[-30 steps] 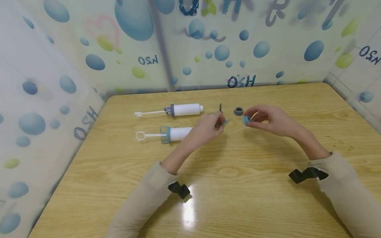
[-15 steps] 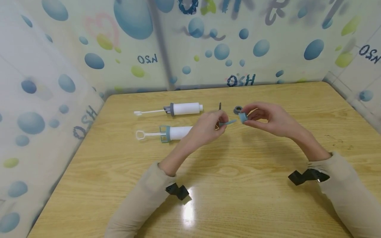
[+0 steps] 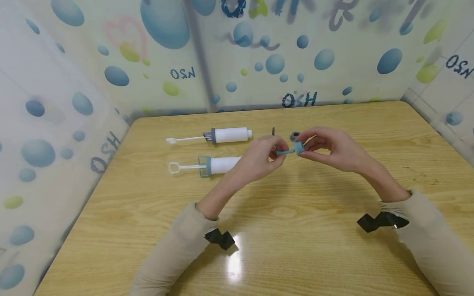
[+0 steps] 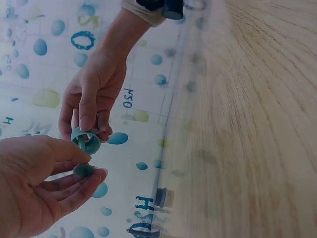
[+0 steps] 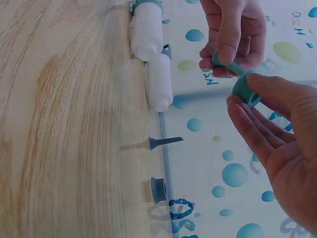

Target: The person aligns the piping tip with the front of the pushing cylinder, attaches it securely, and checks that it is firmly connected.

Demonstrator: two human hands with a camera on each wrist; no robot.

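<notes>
My left hand (image 3: 261, 158) pinches a small teal nozzle (image 5: 232, 65) by its round, wider base. Opposite it, my right hand (image 3: 329, 150) holds a teal ring-shaped screw cap (image 3: 298, 148) between thumb and fingers. The narrow end of the nozzle points right and reaches into the cap's opening. Threads show inside the cap in the left wrist view, where the nozzle's base (image 4: 83, 171) sits at my left fingertips. Both pieces are held up above the table (image 3: 289, 230).
Left of my hands lie two white plunger syringes, one with a grey collar (image 3: 231, 135) and one with a teal collar (image 3: 222, 165), partly behind my left hand. A grey nozzle (image 5: 166, 142) and a grey ring cap (image 5: 158, 190) stand near the back. A patterned wall (image 3: 259, 82) rises behind.
My right hand has moved a little left with the cap and turned it toward the nozzle. My left hand has shifted slightly right, and the nozzle's narrow end now meets the cap.
</notes>
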